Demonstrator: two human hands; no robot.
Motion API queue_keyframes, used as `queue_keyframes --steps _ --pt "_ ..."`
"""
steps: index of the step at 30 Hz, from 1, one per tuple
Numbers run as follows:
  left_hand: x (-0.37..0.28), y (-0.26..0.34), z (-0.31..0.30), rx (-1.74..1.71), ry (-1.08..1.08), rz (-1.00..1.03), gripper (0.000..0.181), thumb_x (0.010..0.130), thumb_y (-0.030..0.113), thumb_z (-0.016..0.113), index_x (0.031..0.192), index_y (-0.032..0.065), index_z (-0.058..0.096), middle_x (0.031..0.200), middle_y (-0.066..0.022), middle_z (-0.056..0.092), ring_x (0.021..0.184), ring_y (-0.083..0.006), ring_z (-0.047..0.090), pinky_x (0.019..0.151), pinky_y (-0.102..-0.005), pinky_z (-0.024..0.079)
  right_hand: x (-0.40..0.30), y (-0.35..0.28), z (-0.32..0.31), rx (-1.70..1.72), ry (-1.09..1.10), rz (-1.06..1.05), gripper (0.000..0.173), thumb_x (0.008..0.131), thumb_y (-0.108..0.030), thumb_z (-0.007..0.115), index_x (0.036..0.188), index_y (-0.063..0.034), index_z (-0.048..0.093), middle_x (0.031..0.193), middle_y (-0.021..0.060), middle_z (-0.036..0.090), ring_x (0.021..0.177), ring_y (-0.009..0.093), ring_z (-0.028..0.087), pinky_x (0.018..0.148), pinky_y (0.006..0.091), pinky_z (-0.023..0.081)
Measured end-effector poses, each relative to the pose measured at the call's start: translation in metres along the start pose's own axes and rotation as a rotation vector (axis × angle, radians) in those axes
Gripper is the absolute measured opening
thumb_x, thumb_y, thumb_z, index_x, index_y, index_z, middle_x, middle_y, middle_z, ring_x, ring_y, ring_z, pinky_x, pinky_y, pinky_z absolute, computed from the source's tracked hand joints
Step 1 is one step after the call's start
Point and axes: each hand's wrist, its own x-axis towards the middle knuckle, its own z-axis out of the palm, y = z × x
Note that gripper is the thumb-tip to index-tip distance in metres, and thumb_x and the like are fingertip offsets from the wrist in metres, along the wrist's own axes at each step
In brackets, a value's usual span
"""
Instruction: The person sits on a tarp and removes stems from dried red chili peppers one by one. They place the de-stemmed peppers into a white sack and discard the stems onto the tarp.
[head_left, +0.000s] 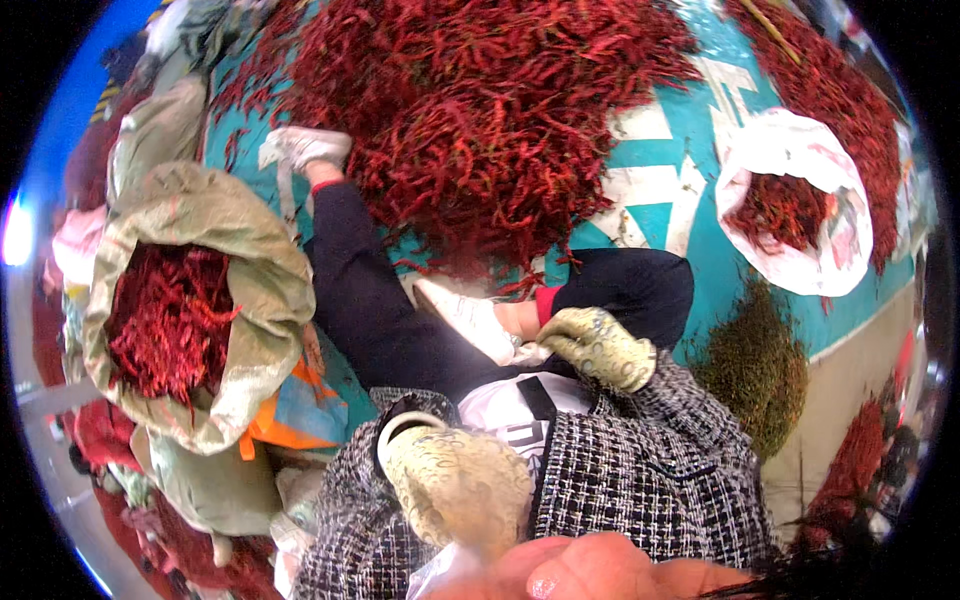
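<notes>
My left hand (459, 480), in a cream patterned glove, is raised close below my face. Its fingers are blurred and partly hidden, and a white, thin-looking thing (442, 570) shows beside them. My right hand (600, 346), in a matching glove, rests by my bent knee with its fingers curled near my ankle. A small whitish thing (531, 352) lies at those fingertips; whether they grip it is unclear. In front of my legs spreads a large heap of dried red chilies (480, 127). One white shoe (472, 319) is tucked in near the right hand.
A woven sack (262, 300) of chilies stands open at my left, above an orange and blue bag (300, 416). A white sack (847, 225) holds chilies at the right, near a mound of stem-like scraps (754, 367). Turquoise printed sheeting (697, 300) covers the floor.
</notes>
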Motion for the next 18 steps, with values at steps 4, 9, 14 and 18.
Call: queue_keyframes --steps 4,9,14,18 --pt "-0.005 0.003 0.008 -0.017 0.025 0.001 0.029 0.098 0.016 0.057 0.121 0.0004 0.064 0.117 -0.0151 0.067 0.103 -0.0228 0.064 0.091 -0.0345 0.052 0.025 -0.032 -0.042 -0.435 0.096 -0.231 0.013 0.088 -0.018 0.066 0.095 -0.0058 0.067 0.088 0.0134 0.065 0.085 0.033 0.064 0.075 0.0433 0.051" --pt "-0.013 0.003 0.014 -0.037 0.033 0.0 0.029 0.098 0.015 0.057 0.122 0.0004 0.063 0.117 -0.015 0.066 0.103 -0.0227 0.064 0.091 -0.0343 0.052 0.034 -0.123 -0.069 -1.01 -0.19 -0.203 0.022 0.086 -0.025 0.07 0.094 -0.0066 0.059 0.084 0.0064 0.058 0.082 0.026 0.059 0.077 0.0413 0.048" --pt "-0.001 0.007 0.02 -0.052 -0.008 0.013 0.028 0.098 0.015 0.057 0.122 0.0005 0.063 0.117 -0.0148 0.066 0.103 -0.0225 0.064 0.091 -0.0342 0.052 0.006 -0.121 -0.057 -0.984 -0.172 -0.347 0.024 0.087 -0.025 0.068 0.099 -0.0066 0.059 0.089 0.007 0.058 0.086 0.027 0.059 0.08 0.0411 0.047" --pt "0.003 0.004 0.026 -0.08 -0.022 0.021 0.028 0.098 0.014 0.057 0.122 0.0005 0.062 0.116 -0.0147 0.066 0.102 -0.0224 0.064 0.091 -0.0341 0.052 -0.003 -0.111 -0.051 -0.906 -0.171 -0.361 0.026 0.087 -0.026 0.066 0.103 -0.0066 0.058 0.093 0.0074 0.058 0.089 0.027 0.058 0.082 0.0409 0.047"
